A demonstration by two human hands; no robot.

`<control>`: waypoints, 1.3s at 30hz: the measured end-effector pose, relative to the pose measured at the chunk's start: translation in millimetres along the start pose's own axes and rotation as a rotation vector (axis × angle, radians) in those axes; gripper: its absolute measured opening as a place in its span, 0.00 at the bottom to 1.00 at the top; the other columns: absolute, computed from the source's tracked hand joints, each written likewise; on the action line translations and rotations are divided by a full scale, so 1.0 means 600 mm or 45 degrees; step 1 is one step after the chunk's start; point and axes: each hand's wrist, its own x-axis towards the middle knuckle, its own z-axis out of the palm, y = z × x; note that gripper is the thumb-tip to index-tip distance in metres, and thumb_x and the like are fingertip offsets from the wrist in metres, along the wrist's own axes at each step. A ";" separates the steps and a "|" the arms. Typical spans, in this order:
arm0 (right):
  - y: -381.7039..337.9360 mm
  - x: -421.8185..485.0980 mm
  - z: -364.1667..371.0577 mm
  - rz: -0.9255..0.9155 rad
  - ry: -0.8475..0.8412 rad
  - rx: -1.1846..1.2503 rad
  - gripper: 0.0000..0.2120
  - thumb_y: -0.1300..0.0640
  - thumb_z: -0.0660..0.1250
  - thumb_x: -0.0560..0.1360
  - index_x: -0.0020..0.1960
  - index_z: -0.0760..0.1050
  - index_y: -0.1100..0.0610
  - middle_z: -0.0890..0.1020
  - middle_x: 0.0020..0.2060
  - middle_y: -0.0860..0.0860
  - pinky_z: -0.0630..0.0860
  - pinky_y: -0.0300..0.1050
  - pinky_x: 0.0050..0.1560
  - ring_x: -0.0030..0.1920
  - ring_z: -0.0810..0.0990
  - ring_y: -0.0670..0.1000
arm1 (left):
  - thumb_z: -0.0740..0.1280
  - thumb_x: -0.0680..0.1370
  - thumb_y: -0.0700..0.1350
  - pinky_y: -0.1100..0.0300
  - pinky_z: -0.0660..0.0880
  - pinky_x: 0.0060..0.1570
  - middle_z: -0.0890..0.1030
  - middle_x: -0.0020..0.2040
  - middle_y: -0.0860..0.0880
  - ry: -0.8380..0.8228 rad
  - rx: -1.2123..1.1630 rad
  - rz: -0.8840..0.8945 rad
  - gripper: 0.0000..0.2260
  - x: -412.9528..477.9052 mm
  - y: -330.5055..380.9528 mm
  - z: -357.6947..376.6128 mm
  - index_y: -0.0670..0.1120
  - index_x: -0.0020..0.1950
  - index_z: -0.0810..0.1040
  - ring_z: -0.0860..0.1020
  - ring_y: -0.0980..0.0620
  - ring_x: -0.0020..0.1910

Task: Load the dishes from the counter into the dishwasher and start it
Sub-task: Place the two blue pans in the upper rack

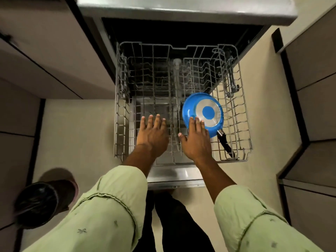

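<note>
from my feed i look straight down into the open dishwasher [181,33], under the edge of the bench [181,8]. its wire rack [120,106] stands out over the lowered door [169,174]. the one dish i can see in it is a blue pan [202,113], lying bottom up and a little tilted in the right half of the rack, nearer the front edge than the back. its underside shows a silver ring round a blue middle. its black handle [225,144] runs toward the rack's front right corner and ends just short of it.

both hands are wide and flat, palms down, gripping nothing. the right hand [197,140] reaches in over the rack's front edge, near its middle. its straight fingertips lie on the pan's near left rim, and the thumb sticks out to the left, clear of the pan. the left hand [153,133] is just beside it, over the rack a little left of the middle, fingers straight and slightly spread. whether it touches the wires i cannot tell. the two hands are apart, thumb sides toward each other.

green sleeves [112,206] cover both forearms, leaving the wrists bare. on the floor [81,133], left of the door, stands a round bin [41,202] with a black liner. pale cabinets [45,51] flank the dishwasher on both sides.
</note>
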 end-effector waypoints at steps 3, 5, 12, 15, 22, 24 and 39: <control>-0.033 -0.006 -0.048 -0.093 -0.020 -0.026 0.34 0.42 0.53 0.82 0.80 0.44 0.56 0.47 0.80 0.55 0.47 0.56 0.77 0.79 0.44 0.57 | 0.50 0.84 0.59 0.40 0.39 0.77 0.42 0.81 0.43 0.049 -0.052 -0.078 0.32 -0.038 -0.021 -0.036 0.46 0.81 0.42 0.41 0.41 0.80; -0.059 -0.013 -0.080 -0.156 -0.022 -0.060 0.34 0.41 0.51 0.82 0.80 0.43 0.56 0.45 0.80 0.55 0.46 0.56 0.78 0.79 0.42 0.56 | 0.50 0.84 0.58 0.40 0.39 0.77 0.41 0.81 0.44 0.094 -0.055 -0.125 0.32 -0.066 -0.035 -0.063 0.46 0.81 0.42 0.41 0.41 0.80; -0.176 -0.024 -0.174 -0.369 0.080 -0.113 0.33 0.40 0.50 0.82 0.80 0.43 0.55 0.45 0.80 0.53 0.45 0.54 0.78 0.79 0.42 0.54 | 0.52 0.84 0.57 0.40 0.41 0.76 0.44 0.82 0.44 0.311 -0.112 -0.253 0.31 -0.156 -0.104 -0.153 0.46 0.82 0.44 0.43 0.41 0.80; -0.239 -0.033 -0.207 -0.462 0.145 -0.118 0.33 0.40 0.51 0.82 0.80 0.45 0.55 0.47 0.80 0.54 0.46 0.54 0.78 0.79 0.43 0.54 | 0.52 0.84 0.58 0.39 0.42 0.76 0.45 0.82 0.43 0.424 -0.128 -0.324 0.31 -0.193 -0.150 -0.176 0.46 0.82 0.45 0.44 0.40 0.80; -0.398 -0.059 -0.252 -0.603 0.196 -0.160 0.34 0.40 0.52 0.82 0.80 0.46 0.55 0.47 0.80 0.53 0.45 0.54 0.78 0.79 0.42 0.54 | 0.53 0.84 0.57 0.40 0.40 0.75 0.44 0.82 0.43 0.531 -0.198 -0.439 0.31 -0.288 -0.278 -0.213 0.47 0.82 0.45 0.43 0.40 0.80; -0.452 -0.068 -0.256 -0.618 0.208 -0.175 0.34 0.40 0.52 0.82 0.80 0.46 0.55 0.47 0.80 0.53 0.45 0.54 0.78 0.79 0.42 0.54 | 0.54 0.83 0.57 0.39 0.42 0.76 0.46 0.82 0.43 0.568 -0.169 -0.477 0.31 -0.315 -0.321 -0.214 0.47 0.82 0.46 0.45 0.40 0.80; -0.825 -0.096 -0.234 -0.697 0.285 -0.151 0.35 0.39 0.53 0.81 0.80 0.44 0.53 0.45 0.80 0.53 0.45 0.55 0.78 0.79 0.39 0.53 | 0.52 0.84 0.56 0.40 0.39 0.76 0.43 0.81 0.43 0.667 -0.171 -0.513 0.31 -0.416 -0.698 -0.252 0.49 0.82 0.43 0.41 0.40 0.80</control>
